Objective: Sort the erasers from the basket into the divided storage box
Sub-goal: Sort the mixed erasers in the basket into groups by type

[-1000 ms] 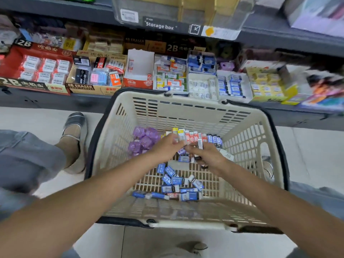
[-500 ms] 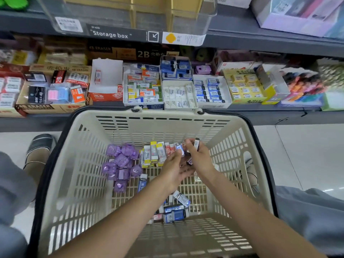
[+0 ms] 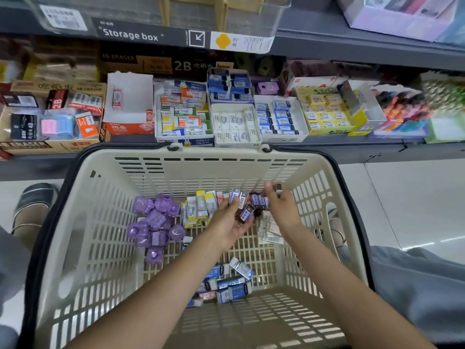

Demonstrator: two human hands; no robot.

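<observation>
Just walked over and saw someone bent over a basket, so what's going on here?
A person is picking erasers out of a cream shopping basket. The left hand holds several dark-sleeved erasers, and the right hand pinches another small one. Purple erasers, yellow-and-white ones and blue ones lie loose in the basket. The clear storage box sits on the shelf above.

Bright, even overhead light; glare streaks the floor (image 3: 415, 238) at 3 o'clock. Motion blur smears the shelf (image 3: 352, 49) edges; wide-angle bending throughout.
</observation>
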